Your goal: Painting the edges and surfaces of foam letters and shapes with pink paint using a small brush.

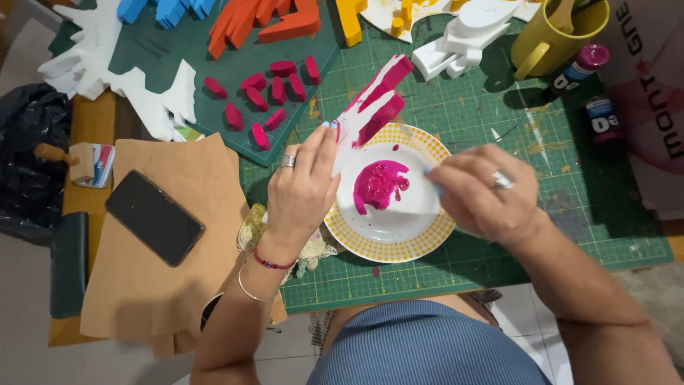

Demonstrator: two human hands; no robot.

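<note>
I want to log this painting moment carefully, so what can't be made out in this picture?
Head view only:
- Whatever the right hand holds: its fingers cover it; only a blurred bluish tip shows.
- The lower end of the white foam piece: hidden by the left hand.
- The mug contents: cut off by the top edge.
- The cloth: mostly under the left wrist and plate.

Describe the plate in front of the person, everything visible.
The plate is round and shallow, white in the middle with a yellow checked rim, and looks ceramic. It lies flat on the green cutting mat, its left edge against a crumpled cloth. A pool of magenta paint sits in its centre, with small splatters beside it. The left hand holds a partly painted white foam piece over its upper rim; the right hand hovers over its right side.
</note>
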